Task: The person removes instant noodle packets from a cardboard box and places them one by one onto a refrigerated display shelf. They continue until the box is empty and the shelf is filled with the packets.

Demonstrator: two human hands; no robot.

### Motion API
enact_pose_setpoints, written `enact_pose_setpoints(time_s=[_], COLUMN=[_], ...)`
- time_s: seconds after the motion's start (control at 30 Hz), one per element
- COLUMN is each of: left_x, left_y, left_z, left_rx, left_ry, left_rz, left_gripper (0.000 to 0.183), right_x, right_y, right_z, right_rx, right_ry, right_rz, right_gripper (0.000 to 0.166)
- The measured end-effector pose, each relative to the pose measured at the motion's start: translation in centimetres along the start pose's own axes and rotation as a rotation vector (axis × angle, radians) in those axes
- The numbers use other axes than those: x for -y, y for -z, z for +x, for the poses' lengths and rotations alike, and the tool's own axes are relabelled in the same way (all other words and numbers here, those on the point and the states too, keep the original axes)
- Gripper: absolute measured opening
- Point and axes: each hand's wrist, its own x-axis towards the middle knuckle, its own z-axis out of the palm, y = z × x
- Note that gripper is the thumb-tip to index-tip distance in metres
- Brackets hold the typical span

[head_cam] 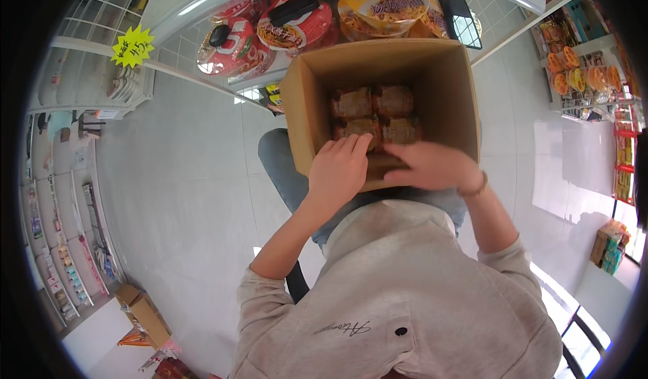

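Observation:
An open cardboard box (445,105) stands before me above my lap. On its bottom sit several wrapped food packs (353,102), grouped in the middle in reddish, see-through film. My left hand (340,169) reaches over the box's near side, its fingertips on or just above the near left pack (354,127); whether they grip it is hidden. To its right, my right hand (433,165) is a little blurred inside the near right part of the box. Its thumb and fingers are apart, with nothing seen between them, close to the near right pack (400,131).
Beyond the box, a shelf holds red noodle bowls (298,27) and yellow noodle bowls (385,7). A smartphone (459,19) and a black case (293,9) lie on them. A yellow star-shaped price tag (132,46) hangs at left. Stocked shelves (71,227) line the left side.

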Motion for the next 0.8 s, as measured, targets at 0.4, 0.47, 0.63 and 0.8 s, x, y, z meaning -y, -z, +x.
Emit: enact_pose_setpoints(time_s=[0.4, 0.47, 0.63, 0.8], left_x=[-0.6, -0.6, -0.5, -0.6], left_y=[0.1, -0.1, -0.2, -0.5], left_z=[-1.2, -1.1, -0.7, -0.9], left_rx=[0.007, -0.022, -0.081, -0.075], left_ry=[-0.027, -0.038, -0.048, -0.045], left_rz=[0.021, 0.016, 0.003, 0.006], left_gripper=[0.025, 0.023, 0.014, 0.009], right_x=[-5.6, -8.9, -14.0, -13.3], right_y=[2.4, 0.4, -6.1, -8.1], right_z=[18.2, 20.6, 22.5, 22.5], right_rx=[0.052, 0.027, 0.046, 0.05], right_ry=[-0.227, -0.262, -0.354, -0.35], right_rz=[-0.31, -0.342, -0.47, -0.552], right_gripper=[0.049, 0.05, 0.055, 0.062])
